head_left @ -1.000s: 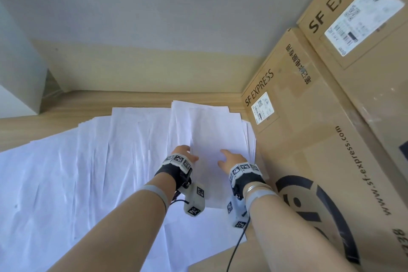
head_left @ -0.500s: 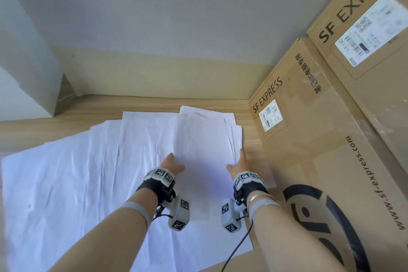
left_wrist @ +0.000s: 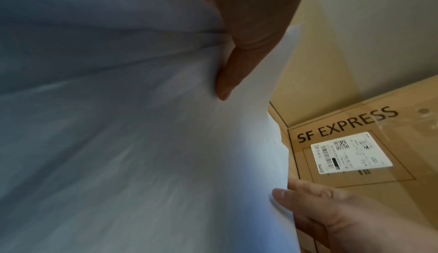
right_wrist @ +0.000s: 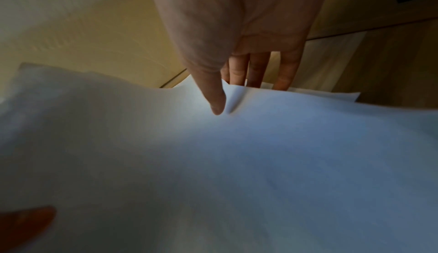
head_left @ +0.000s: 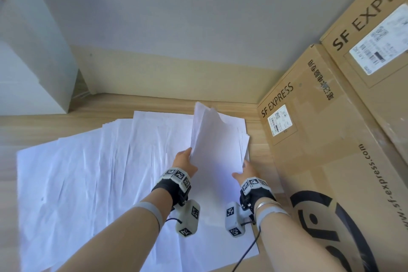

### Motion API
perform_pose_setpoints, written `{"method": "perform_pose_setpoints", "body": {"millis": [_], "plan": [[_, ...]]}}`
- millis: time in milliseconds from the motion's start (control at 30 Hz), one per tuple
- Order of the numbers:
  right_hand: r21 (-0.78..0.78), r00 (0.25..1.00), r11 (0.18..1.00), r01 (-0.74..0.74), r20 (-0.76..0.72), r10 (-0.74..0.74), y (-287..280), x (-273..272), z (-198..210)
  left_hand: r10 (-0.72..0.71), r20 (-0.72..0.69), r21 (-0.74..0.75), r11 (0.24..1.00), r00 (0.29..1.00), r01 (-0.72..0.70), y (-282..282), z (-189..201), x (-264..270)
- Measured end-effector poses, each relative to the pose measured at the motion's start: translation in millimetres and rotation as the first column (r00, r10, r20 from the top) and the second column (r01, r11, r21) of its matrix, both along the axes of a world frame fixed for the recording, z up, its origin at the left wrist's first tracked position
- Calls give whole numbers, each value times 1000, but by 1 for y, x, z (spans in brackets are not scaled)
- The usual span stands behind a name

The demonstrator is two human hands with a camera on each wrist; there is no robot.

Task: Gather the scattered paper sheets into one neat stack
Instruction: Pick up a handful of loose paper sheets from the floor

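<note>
Several white sheets [head_left: 217, 145] are raised as a small bundle between the two hands, its far end tilted up off the rest and its top corners curling. The left hand [head_left: 184, 161] holds the bundle's left edge: the left wrist view shows the thumb [left_wrist: 227, 81] lying on the paper's face, the other fingers hidden behind the sheets, so this grip is closed on the paper. The right hand [head_left: 244, 172] holds the right edge; the right wrist view shows its thumb [right_wrist: 214, 96] pressed on top and the straight fingers [right_wrist: 258, 71] reaching under the edge, a pinch with the sheets between.

Below and to the left of the grip, the scattered sheets [head_left: 88, 179] lie fanned and overlapping across the wooden tabletop [head_left: 33, 130], creased in places; a few more edges show just under the right hand. Each wrist carries a black strap with a block of square black-and-white markers [head_left: 177, 175], and a marked white camera unit [head_left: 187, 221] hangs beneath each, a thin black cable [head_left: 247, 254] trailing from the right one.

Just to the right of the grip stands a large cardboard box [head_left: 320, 150] printed "SF EXPRESS" with a white shipping label [head_left: 279, 120]; a second such box [head_left: 375, 39] rises behind it. Beyond the grip runs a pale wall [head_left: 176, 17] with a yellowish lower band, and far left stands a white block [head_left: 33, 61].
</note>
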State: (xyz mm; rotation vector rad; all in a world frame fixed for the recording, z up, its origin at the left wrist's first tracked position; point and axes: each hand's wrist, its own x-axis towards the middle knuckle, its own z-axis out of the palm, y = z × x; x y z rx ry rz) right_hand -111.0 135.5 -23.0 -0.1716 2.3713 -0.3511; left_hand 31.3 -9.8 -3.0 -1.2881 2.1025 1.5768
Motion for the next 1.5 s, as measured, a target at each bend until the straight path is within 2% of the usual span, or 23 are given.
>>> {"method": "perform_pose_setpoints", "body": {"millis": [133,233,267,333,367,433,500,700,833,900,967,1067,1100,1133,1200,1233,1333,1500], "plan": [[-42,1000,999,6,3,-6,0,1,-2,160,-63,62,986,985,-156,2,-5,8],[-33,999,999,11,-44,-12,0,2,-1,280,-37,149,951,959,-272,0,-9,15],[-25,999,1000,2,-49,-3,0,2,-1,260,0,143,956,966,-257,-1,-8,17],[-15,999,1000,-20,-41,20,-1,3,-3,126,130,-5,992,984,-126,-3,-9,21],[-21,999,1000,-23,-39,23,-2,3,-4,110,172,-105,990,979,-92,-3,-13,22],[-53,1000,999,-1,-29,-1,-6,4,-5,160,184,-186,975,970,-126,-2,-13,26],[-84,1000,996,3,-21,-5,-9,5,-4,205,205,-155,972,957,-175,-1,-10,28],[-117,1000,993,11,-8,-12,-11,8,-8,273,100,-142,956,957,-257,-1,-7,26],[-163,999,985,48,10,-47,-10,13,-14,318,-35,-95,943,947,-320,2,-7,31],[-186,997,980,70,37,-64,-10,14,-14,375,-92,-18,926,923,-378,3,-5,34],[-209,995,974,83,63,-71,-9,15,-11,473,-120,85,881,873,-465,5,-4,36],[-230,997,971,58,60,-45,-8,18,-16,618,-151,319,769,771,-554,3,-5,40],[-244,998,969,48,55,-35,-8,18,-20,614,-127,354,761,779,-543,1,-3,40],[-256,998,966,36,50,-24,-6,18,-26,569,-81,355,783,818,-510,0,-1,41],[-275,999,961,14,53,1,-6,24,-26,451,25,290,851,892,-438,-1,3,43],[-283,999,959,9,46,4,-7,26,-25,430,19,260,870,903,-420,-1,5,44],[-381,999,924,39,4,-41,-11,32,-12,421,-87,211,894,903,-396,-4,2,48],[-593,970,779,203,14,-243,-25,31,18,422,-265,198,904,867,-379,-13,18,55]]}}
